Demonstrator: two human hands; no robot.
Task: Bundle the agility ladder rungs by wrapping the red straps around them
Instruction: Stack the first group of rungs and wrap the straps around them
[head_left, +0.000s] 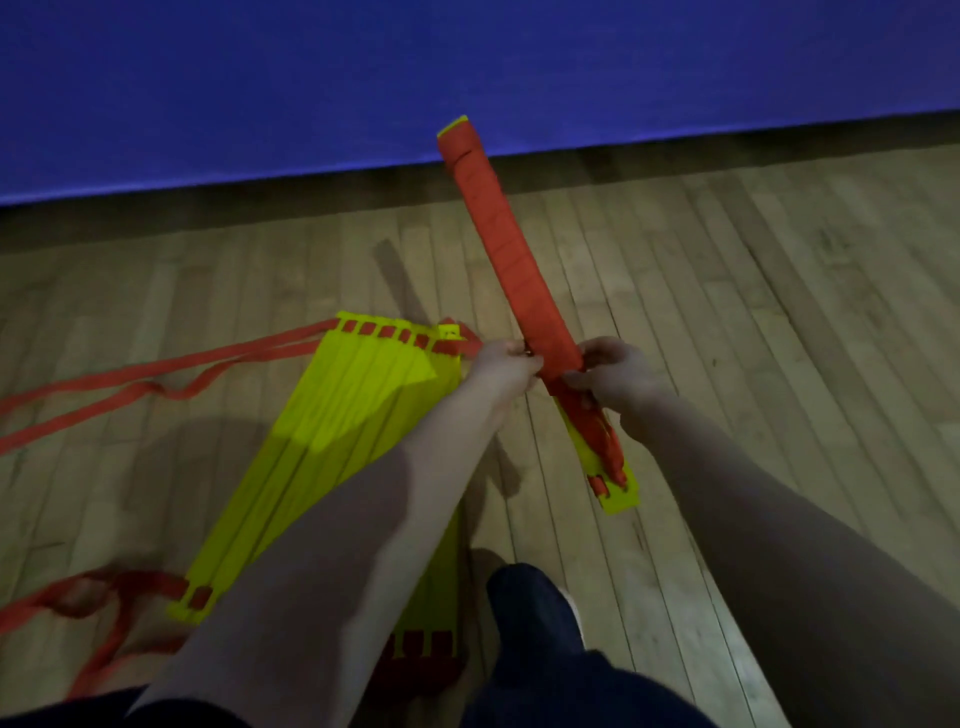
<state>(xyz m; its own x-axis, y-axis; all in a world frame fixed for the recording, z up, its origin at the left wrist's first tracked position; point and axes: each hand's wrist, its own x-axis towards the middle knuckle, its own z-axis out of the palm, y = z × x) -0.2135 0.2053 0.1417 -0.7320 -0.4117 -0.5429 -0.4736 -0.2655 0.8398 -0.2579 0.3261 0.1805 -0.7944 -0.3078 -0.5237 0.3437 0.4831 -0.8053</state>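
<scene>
bundle (498, 244) of rungs gripped by curled fingers (579, 382) of left hand (506, 361), right hand (615, 371); keep strap (597, 431) taut, wind toward bare 5 o'clock end.

Floor (727, 312): pale wooden planks, meeting a blue wall (311, 78) at the far edge. Lying flat on the boards is a fanned stack of yellow ladder rungs (353, 415), with loose red straps (260, 347) threaded through the slotted ends and trailing off left in slack loops. A dark-clad leg (540, 623) sits just right of the rungs; contact with the floor is hidden.
</scene>
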